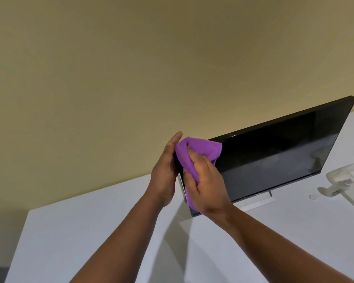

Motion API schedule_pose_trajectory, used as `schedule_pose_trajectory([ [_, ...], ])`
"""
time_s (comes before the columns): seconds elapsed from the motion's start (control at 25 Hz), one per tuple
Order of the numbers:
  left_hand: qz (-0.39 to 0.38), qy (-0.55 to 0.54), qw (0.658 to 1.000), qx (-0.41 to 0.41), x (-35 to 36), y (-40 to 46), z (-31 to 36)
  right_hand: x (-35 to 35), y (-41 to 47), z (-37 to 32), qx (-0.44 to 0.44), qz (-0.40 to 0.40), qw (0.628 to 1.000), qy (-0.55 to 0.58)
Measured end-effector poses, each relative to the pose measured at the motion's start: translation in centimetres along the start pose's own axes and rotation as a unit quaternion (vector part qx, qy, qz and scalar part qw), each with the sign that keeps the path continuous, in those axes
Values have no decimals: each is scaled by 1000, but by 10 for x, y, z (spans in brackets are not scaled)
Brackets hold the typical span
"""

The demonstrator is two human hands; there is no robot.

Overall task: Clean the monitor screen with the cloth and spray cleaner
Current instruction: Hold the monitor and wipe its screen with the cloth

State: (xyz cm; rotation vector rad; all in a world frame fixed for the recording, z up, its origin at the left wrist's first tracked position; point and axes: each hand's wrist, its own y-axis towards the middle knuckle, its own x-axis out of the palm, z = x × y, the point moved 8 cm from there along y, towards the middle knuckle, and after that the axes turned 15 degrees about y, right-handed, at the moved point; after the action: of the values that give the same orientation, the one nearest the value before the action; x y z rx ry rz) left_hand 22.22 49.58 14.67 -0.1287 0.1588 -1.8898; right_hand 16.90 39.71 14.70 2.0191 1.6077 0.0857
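A black monitor (274, 156) stands on a white table (90, 231), its dark screen facing me and tilted in the picture. My right hand (206, 180) grips a bunched purple cloth (192, 152) and presses it against the screen's left edge. My left hand (165, 170) is wrapped around the monitor's left side, fingers behind the frame, steadying it. No spray bottle is in view.
A pale translucent plastic object (347, 182) lies on the table to the right of the monitor, with a small white cap (312, 197) beside it. A yellowish wall (151, 68) rises behind the table. The table's left edge drops off at lower left.
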Motion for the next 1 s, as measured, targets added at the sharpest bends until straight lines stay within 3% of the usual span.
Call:
schedule_pose_trajectory([
  [0.16, 20, 15, 1000, 2, -1, -2, 0, 17, -44, 22, -85, -28, 988, -128],
  [0.28, 40, 68, 997, 25, -2, -3, 4, 29, -72, 45, -100, -52, 978, -175],
  [0.52, 132, 209, 966, 78, 3, -7, 12, 49, -122, 121, 26, -257, 936, -240],
  [0.6, 176, 326, 922, 112, 3, -11, 20, 42, -134, 141, 64, -279, 926, -248],
  [0.72, 200, 559, 789, 160, 25, -15, 36, 21, -140, 160, 91, -263, 925, -260],
  [0.84, 171, 672, 695, 190, 58, -15, 45, -14, -140, 169, 116, -191, 946, -235],
  [0.92, 152, 714, 655, 196, 77, -11, 49, -50, -140, 179, 160, -118, 959, -201],
  [1.0, 124, 728, 644, 198, 97, -3, 51, -88, -140, 193, 222, -44, 962, -153],
])
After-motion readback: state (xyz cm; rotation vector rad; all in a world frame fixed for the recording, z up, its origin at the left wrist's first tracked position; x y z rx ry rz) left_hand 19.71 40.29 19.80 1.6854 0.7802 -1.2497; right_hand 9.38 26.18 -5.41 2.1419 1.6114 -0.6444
